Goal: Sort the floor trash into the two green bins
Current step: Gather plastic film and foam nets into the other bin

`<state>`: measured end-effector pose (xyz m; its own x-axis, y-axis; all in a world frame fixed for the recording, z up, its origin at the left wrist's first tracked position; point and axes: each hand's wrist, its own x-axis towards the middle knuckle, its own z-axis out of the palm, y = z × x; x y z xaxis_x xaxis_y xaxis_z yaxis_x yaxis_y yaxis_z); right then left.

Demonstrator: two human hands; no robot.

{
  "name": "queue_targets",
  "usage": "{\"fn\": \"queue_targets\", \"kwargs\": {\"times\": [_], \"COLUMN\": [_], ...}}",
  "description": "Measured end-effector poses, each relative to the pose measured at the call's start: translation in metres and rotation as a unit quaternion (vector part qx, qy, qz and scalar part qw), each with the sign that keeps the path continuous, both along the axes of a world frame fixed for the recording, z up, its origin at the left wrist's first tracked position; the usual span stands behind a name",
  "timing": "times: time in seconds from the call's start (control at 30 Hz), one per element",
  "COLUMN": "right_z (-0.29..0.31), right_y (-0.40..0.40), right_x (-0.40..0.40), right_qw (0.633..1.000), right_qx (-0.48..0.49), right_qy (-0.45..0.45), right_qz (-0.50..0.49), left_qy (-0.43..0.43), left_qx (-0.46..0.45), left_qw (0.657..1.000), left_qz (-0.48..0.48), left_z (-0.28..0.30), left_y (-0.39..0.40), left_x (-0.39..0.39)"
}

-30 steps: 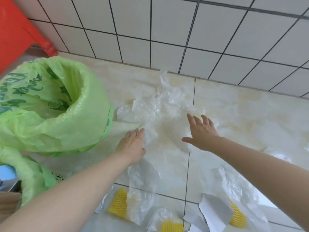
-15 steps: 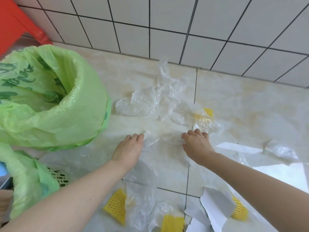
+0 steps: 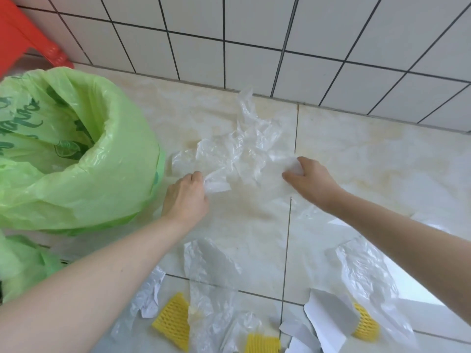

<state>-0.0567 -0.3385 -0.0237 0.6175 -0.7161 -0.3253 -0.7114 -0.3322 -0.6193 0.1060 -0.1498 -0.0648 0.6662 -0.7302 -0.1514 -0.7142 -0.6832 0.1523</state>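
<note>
Both hands are down on the floor (image 3: pixel 369 154) near the tiled wall (image 3: pixel 254 34). The left hand (image 3: pixel 187 197) has its fingers curled, grip pinched on the near-left edge of a crumpled clear plastic sheet (image 3: pixel 239 151). The right hand (image 3: pixel 312 178) also has its grip clamped on this sheet — fingers curled round its right side.

The sheet lies bunched between the hands, one peak standing up toward the wall.

A large green bin (image 3: pixel 76 149), lined with a green bag and open at the top, sits just left of the left hand. The second green bin (image 3: pixel 25 263) is below it at the frame's left edge, only partly in view. A red stool (image 3: pixel 23 39) is in the top-left corner.

Nearer the person, more trash lies on the floor — yellow foam nets (image 3: pixel 172 319), white paper scraps (image 3: pixel 328 317), further clear plastic film (image 3: pixel 367 278). Some of the nets are partly covered by film.
</note>
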Motion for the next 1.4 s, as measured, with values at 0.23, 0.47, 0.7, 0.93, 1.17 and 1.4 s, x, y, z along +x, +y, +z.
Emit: {"fn": "queue_targets", "kwargs": {"times": [0.23, 0.47, 0.7, 0.93, 1.17, 1.4], "right_z": [-0.027, -0.049, -0.052, -0.047, -0.048, -0.043], "right_y": [-0.025, -0.010, 0.000, 0.007, -0.003, -0.009], "right_x": [-0.014, -0.028, -0.036, -0.040, -0.037, -0.031], "right_qw": [0.977, 0.956, 0.959, 0.969, 0.954, 0.973], "right_qx": [-0.099, -0.098, -0.147, -0.158, -0.182, -0.140], "right_qy": [0.179, 0.241, 0.203, 0.149, 0.184, 0.166], "right_qz": [0.065, 0.137, 0.134, 0.120, 0.154, 0.081], "left_qy": [-0.030, 0.084, 0.072, 0.004, 0.056, 0.127], "left_qx": [0.117, 0.157, 0.045, 0.017, 0.062, 0.016], "left_qw": [0.989, 0.977, 0.994, 0.993, 0.993, 0.991], "left_qz": [-0.081, -0.114, -0.066, -0.115, -0.082, -0.043], "left_z": [-0.002, -0.029, -0.036, -0.032, -0.027, -0.031], "left_y": [-0.031, -0.033, -0.016, -0.009, -0.029, -0.030], "left_x": [0.028, 0.047, 0.030, 0.018, 0.046, 0.049]}}
